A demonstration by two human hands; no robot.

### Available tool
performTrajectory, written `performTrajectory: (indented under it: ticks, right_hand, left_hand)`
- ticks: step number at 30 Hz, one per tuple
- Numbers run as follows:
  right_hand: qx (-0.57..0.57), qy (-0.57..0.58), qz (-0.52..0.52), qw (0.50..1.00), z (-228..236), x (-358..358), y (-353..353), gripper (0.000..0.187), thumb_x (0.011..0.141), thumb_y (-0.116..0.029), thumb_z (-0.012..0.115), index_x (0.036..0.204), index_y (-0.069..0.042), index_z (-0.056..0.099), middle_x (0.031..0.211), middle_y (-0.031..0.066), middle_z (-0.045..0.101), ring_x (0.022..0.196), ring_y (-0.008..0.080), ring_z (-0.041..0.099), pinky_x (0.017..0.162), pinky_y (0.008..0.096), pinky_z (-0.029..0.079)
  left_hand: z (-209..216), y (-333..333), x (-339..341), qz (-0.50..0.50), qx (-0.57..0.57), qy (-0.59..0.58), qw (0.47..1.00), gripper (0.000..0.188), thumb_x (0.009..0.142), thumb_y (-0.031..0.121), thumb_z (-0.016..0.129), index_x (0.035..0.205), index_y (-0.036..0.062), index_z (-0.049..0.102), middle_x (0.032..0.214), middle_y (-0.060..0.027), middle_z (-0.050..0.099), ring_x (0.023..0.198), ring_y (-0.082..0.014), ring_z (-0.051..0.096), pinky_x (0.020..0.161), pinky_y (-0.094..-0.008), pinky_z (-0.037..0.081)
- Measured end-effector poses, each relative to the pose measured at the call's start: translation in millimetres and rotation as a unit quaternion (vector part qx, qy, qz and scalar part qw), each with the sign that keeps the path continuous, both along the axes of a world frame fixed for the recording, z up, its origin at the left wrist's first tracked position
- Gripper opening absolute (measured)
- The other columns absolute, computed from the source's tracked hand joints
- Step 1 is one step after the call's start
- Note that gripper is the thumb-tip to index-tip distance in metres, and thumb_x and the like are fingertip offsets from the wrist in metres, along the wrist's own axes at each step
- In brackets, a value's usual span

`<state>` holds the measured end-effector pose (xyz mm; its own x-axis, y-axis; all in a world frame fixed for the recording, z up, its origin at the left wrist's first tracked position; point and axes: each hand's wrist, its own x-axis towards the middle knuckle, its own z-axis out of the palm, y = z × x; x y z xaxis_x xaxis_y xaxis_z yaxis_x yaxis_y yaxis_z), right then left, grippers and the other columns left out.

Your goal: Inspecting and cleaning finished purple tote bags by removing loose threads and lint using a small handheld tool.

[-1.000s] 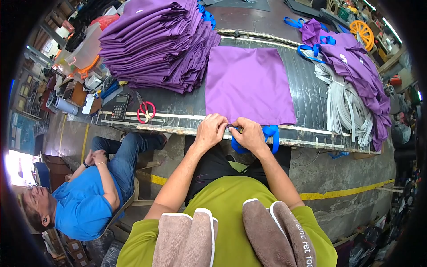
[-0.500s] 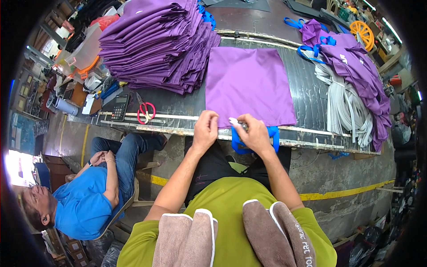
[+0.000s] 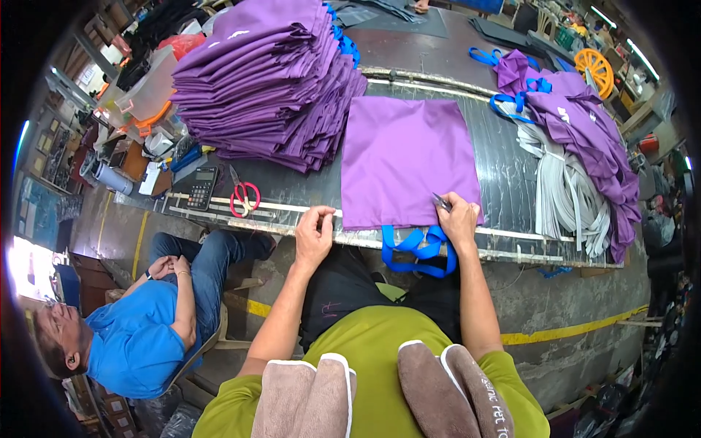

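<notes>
A purple fabric bag lies flat on the dark worktable, its blue strap handles hanging over the near edge. My right hand is closed around a small dark pointed tool, its kind mostly hidden by my fingers. That hand rests by the bag's near right corner. Just left of the near left corner is my left hand, fingers curled and thumb against forefinger, apart from the bag. Whether anything sits in that pinch is too small to see.
A tall stack of purple bags stands left. Red-handled scissors and a calculator lie near it. At right are bundled white strips and loose purple bags. A seated person in blue is at my left.
My hands have moved apart, the left one leftward and the right one rightward onto the bag's near right corner. The bag and table sit slightly lower in the view.
</notes>
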<state>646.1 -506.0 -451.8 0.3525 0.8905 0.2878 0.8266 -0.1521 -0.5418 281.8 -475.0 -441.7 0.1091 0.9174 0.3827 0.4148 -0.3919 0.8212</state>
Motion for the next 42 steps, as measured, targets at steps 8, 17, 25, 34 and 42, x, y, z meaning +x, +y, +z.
performTrajectory:
  ticks: [8, 17, 25, 34, 42]
  right_hand:
    - [0.039, 0.128, -0.021, 0.991, 33.8, -4.2, -1.2, 0.029, 0.106, -0.031, 0.070, 0.099, -0.003, 0.070, 0.080, 0.0215, 0.069, 0.078, 0.0444, 0.069, 0.072, 0.0517, 0.050]
    - [0.047, 0.165, 0.148, 0.974, 92.2, -80.0, -20.6, 0.018, 0.099, -0.019, 0.077, 0.097, -0.002, 0.074, 0.084, 0.0191, 0.074, 0.078, 0.0432, 0.071, 0.068, 0.0485, 0.053]
    - [0.051, 0.084, 0.184, 0.978, 60.8, -74.0, -22.6, 0.019, 0.095, -0.025, 0.080, 0.094, -0.006, 0.075, 0.085, 0.0129, 0.075, 0.076, 0.0374, 0.071, 0.074, 0.0482, 0.050]
    - [0.095, 0.138, 0.052, 0.984, 47.5, -12.2, -42.0, 0.021, 0.099, -0.019, 0.079, 0.095, 0.000, 0.073, 0.069, 0.0129, 0.063, 0.060, 0.0203, 0.057, 0.059, 0.0393, 0.043]
    - [0.108, 0.095, -0.012, 0.990, 8.7, -0.6, -51.5, 0.017, 0.095, -0.018, 0.081, 0.092, -0.004, 0.073, 0.080, 0.0162, 0.071, 0.075, 0.0402, 0.069, 0.071, 0.0499, 0.048]
  left_hand:
    - [11.5, 6.9, -7.7, -0.116, 0.099, 0.133, 0.979, 0.038, 0.089, -0.001, 0.071, 0.125, 0.0059, 0.078, 0.125, -0.0158, 0.077, 0.117, -0.0379, 0.069, 0.105, -0.0466, 0.053]
    - [3.0, 24.4, 1.2, -0.117, 0.063, 0.131, 0.982, 0.015, 0.095, 0.013, 0.077, 0.108, 0.0124, 0.084, 0.113, -0.0074, 0.081, 0.111, -0.0327, 0.071, 0.100, -0.0440, 0.055]
    - [-4.1, 36.9, 17.8, -0.032, 0.022, 0.097, 0.995, 0.016, 0.097, 0.025, 0.078, 0.103, 0.0121, 0.085, 0.099, -0.0074, 0.082, 0.096, -0.0311, 0.071, 0.086, -0.0434, 0.056]
    - [-9.3, 35.1, 17.2, -0.032, 0.014, 0.090, 0.995, 0.017, 0.096, 0.025, 0.077, 0.103, 0.0117, 0.085, 0.097, -0.0079, 0.081, 0.093, -0.0304, 0.070, 0.086, -0.0427, 0.055]
    - [-8.2, 38.7, 22.3, 0.002, -0.047, 0.092, 0.995, 0.021, 0.095, 0.029, 0.079, 0.103, 0.0105, 0.085, 0.094, -0.0079, 0.080, 0.092, -0.0289, 0.071, 0.083, -0.0435, 0.056]
